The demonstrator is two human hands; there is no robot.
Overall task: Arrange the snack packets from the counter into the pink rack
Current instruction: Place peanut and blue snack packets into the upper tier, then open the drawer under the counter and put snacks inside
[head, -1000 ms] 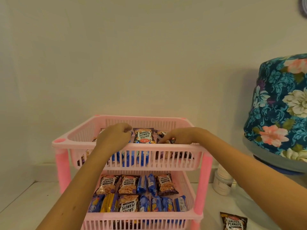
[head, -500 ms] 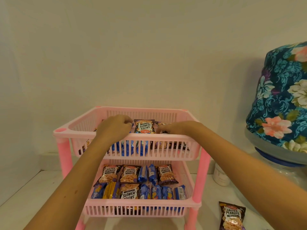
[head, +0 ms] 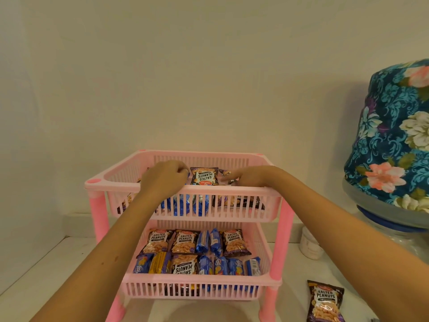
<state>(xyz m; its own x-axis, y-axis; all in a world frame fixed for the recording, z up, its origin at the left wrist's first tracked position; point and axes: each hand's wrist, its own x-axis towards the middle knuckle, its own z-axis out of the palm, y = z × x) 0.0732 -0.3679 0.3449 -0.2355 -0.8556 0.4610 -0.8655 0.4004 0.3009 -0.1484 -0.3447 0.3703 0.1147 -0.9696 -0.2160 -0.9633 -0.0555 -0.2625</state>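
The pink rack (head: 232,189) stands on the white counter with two tiers in view. Both my hands reach over the front rim into the top tier. My left hand (head: 163,177) has its fingers curled down among the packets just left of an upside-down salted peanuts packet (head: 204,176); what the fingers touch is hidden. My right hand (head: 250,178) pinches the edge of a dark packet (head: 225,173) just right of that peanuts packet. The lower tier (head: 192,290) holds several peanut and blue biscuit packets. One more salted peanuts packet (head: 325,301) lies on the counter at the right.
A large bottle under a blue floral cover (head: 394,145) stands at the right, close to the rack. A small white jar (head: 310,246) sits behind the rack's right leg. A wall runs right behind the rack.
Both hands have stayed in the top tier with only small finger shifts. The view has tilted down a little, showing more of the counter and the loose peanuts packet.
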